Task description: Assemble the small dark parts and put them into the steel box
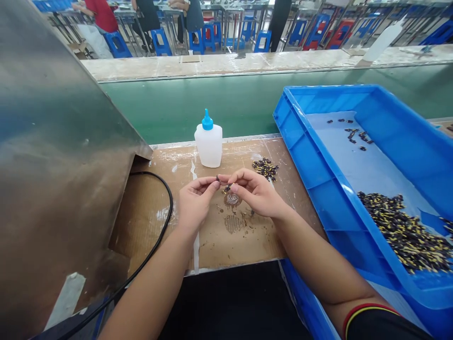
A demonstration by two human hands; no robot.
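Observation:
Above the cardboard-covered bench my two hands meet. My left hand (pixel 196 200) is closed in a pinch on a small dark piece (pixel 217 179), too small to name. My right hand (pixel 257 194) has its thumb and fingers closed around small black-and-yellow pieces (pixel 227 189), and a fingertip reaches toward the piece in my left hand. Just below the fingers, a clear glossy spiral patch (pixel 232 199) and a striped patch (pixel 233 224) mark the cardboard. Beyond my right hand lies a small pile of black-and-yellow pieces (pixel 265 168).
A white squeeze bottle (pixel 208 147) with a blue nozzle stands behind my hands. To the right is a blue crate (pixel 311 189) holding many similar pieces. A metal housing (pixel 67 141) and a black cable (pixel 171 198) flank the left. A green belt (pixel 170 106) runs behind.

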